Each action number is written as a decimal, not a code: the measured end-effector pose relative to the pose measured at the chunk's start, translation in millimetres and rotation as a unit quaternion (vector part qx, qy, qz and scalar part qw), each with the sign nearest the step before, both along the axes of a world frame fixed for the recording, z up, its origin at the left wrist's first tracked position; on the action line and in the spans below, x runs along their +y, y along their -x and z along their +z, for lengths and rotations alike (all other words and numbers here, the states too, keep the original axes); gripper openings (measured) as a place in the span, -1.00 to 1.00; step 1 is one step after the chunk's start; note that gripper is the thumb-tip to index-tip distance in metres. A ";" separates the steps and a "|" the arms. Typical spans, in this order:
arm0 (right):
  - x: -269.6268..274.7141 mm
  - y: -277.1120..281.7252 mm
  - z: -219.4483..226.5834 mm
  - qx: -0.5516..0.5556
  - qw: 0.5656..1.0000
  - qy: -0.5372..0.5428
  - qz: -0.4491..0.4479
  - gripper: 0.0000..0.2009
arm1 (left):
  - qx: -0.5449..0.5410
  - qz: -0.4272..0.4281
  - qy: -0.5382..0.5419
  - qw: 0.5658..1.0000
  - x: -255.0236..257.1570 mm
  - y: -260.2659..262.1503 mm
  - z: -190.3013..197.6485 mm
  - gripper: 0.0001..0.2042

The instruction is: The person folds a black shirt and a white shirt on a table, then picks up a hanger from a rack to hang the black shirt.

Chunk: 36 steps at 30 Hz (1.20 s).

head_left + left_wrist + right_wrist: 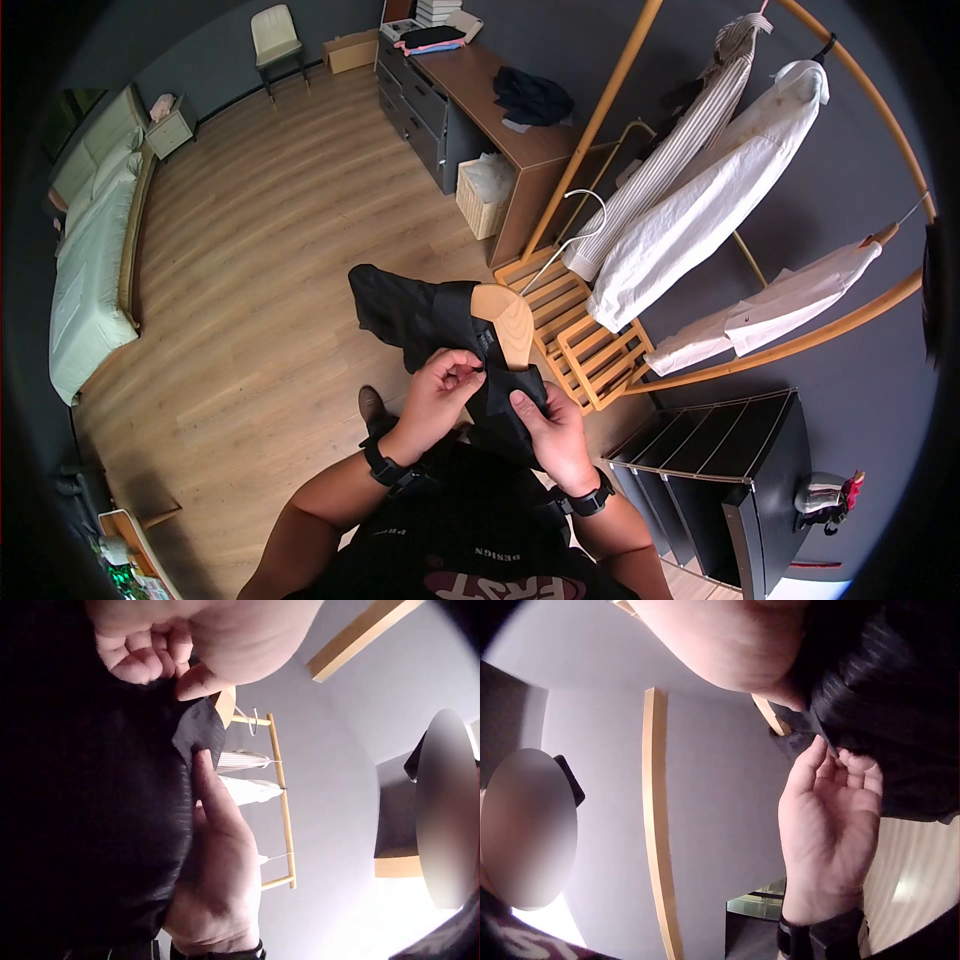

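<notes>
A black garment [420, 315] hangs on a wooden hanger [508, 318] with a white hook, in front of the person's body. The left hand [438, 395] pinches the garment's edge near the collar, fingers curled. Close beside it, the right hand [556, 435] grips the other side of the front, thumb on top of the cloth. In the left wrist view the right thumb presses on the dark fabric [97, 802], below the left hand [232, 637]. The right wrist view shows the left hand [829, 817] pinching the edge of the cloth; fabric hides some right fingertips.
A wooden rack [590, 130] at the right holds a striped shirt [690, 140], a white shirt [710, 195] and a pale garment [770, 315]. Behind stands a desk [480, 95] with clothes and a basket [482, 205]. A bed [95, 270] is far left, black shelves [700, 450] lower right.
</notes>
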State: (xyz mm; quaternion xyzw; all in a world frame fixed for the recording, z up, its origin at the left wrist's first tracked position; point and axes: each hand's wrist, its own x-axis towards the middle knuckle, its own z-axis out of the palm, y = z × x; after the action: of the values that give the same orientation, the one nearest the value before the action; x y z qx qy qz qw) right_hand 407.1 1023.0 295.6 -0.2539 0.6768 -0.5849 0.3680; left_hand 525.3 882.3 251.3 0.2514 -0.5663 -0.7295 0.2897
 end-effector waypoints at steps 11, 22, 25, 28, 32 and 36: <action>-0.3 -3.0 -0.8 0.047 0.999 0.002 -0.007 -0.74 | -0.062 0.111 0.154 0.980 8.3 12.3 11.2 -0.91; 0.9 -1.6 -1.0 0.061 0.996 0.020 -0.060 -0.50 | -0.030 0.093 0.123 0.988 7.9 2.3 11.3 -0.87; -3.6 -7.3 17.9 0.242 0.969 0.018 -0.037 -0.50 | -0.022 0.062 0.094 0.993 7.3 0.7 6.8 -0.87; 0.8 -1.1 11.0 0.265 0.964 0.001 0.009 -0.63 | -0.015 0.040 0.131 0.990 8.3 -1.0 3.2 -0.87; 3.9 6.0 2.7 0.243 0.968 0.013 0.065 -0.79 | -0.036 0.022 0.208 0.977 7.6 -2.5 8.4 -0.86; 2.5 5.7 4.3 0.199 0.977 0.018 0.069 -0.80 | -0.050 0.020 0.261 0.964 10.2 -2.1 24.1 -0.85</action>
State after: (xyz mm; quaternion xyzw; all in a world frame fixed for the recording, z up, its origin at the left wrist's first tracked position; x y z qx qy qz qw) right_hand 401.5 1025.5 299.9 -0.4175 0.7067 -0.5082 0.2607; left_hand 527.5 892.5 275.4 0.2150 -0.7457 -0.5368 0.3310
